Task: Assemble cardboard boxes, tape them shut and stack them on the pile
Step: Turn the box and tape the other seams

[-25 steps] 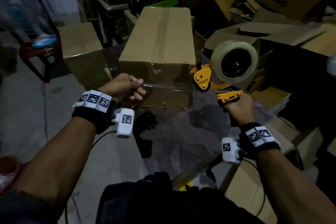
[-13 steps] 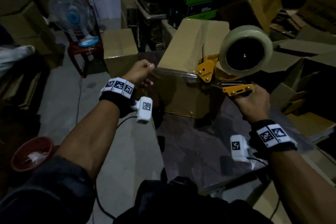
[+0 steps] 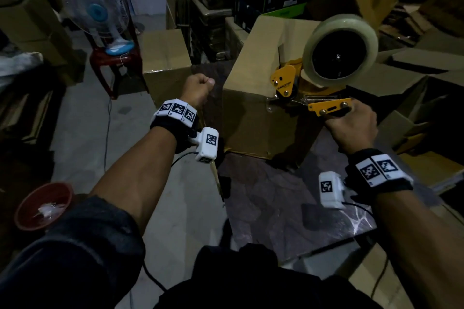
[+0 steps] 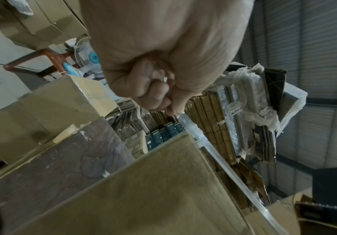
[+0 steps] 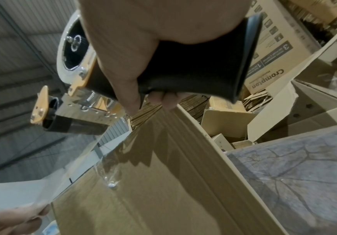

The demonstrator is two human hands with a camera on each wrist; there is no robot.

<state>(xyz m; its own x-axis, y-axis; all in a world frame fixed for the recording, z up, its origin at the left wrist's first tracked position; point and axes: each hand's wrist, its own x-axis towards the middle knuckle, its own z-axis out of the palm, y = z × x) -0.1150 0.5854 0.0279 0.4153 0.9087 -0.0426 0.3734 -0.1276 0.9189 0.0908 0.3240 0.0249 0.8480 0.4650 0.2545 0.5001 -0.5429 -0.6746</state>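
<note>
Stacked cartons, green-edged cases and a blue-hubbed white pedestal fan (image 3: 96,11) on a red plastic chair (image 3: 114,61) crowd the dim storeroom around a dark marbled tabletop (image 3: 276,198). On that tabletop the plain brown cardboard box (image 3: 253,118) is stood, its top flaps closed.

Compared with a second ago, the yellow metal tape dispenser with its big roll of clear tape (image 3: 339,50) is seen raised from the front face to the box's upper near edge, and the strip of clear tape (image 4: 213,152) is drawn out longer toward the left. The left hand (image 3: 198,89) is carried out past the box's left corner, clear of the cardboard, fingers curled tightly into a fist with the free tape end pinched inside it. The right hand (image 3: 351,128) is wrapped fully round the dispenser's black handle (image 5: 193,66).

In the right wrist view the tape is seen stretched in the air in front of the box's near face, with one wrinkled patch already stuck to the cardboard. It is judged that the strip is being tensioned for laying along the near edge; the sealing is partly done, and stacking is not yet begun.
</note>
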